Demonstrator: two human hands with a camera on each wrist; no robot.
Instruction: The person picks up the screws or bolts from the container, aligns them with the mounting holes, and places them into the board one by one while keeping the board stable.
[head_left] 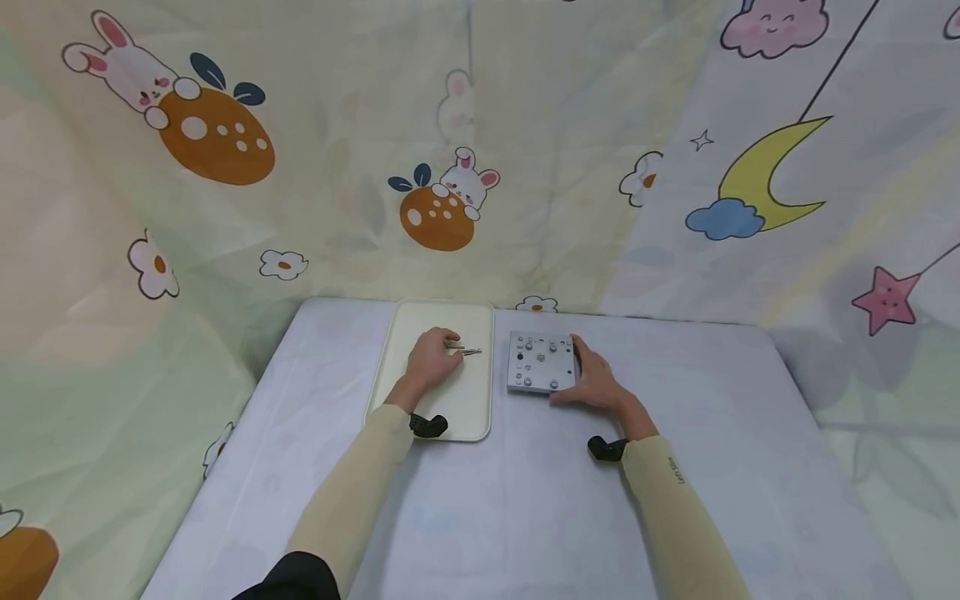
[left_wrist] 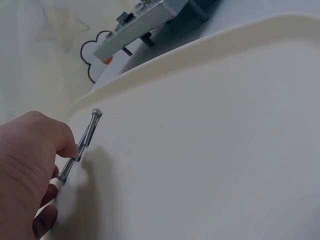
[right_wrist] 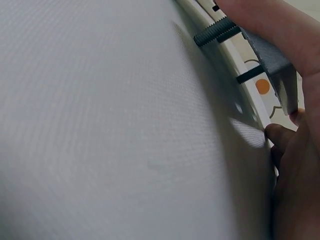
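Observation:
My left hand (head_left: 435, 357) is over the cream tray (head_left: 401, 408), its thumb and fingers around slim metal screws (left_wrist: 90, 129) with cylindrical heads. The thumb tip overlaps the screws in the left wrist view, and their heads point opposite ways. To the right of the tray is a square grey metal plate (head_left: 542, 363) with several screws and holes in its top. My right hand (head_left: 600, 382) grips its right side, thumb along the near edge and fingers at the far corner. Dark threaded bolts (right_wrist: 215, 32) stick out below the plate.
A white cloth (head_left: 480, 517) covers the table. The tray has a low raised rim (left_wrist: 200, 45) and lies just left of the plate. Behind the table hangs a printed curtain (head_left: 337, 167) with rabbits, a moon and flowers.

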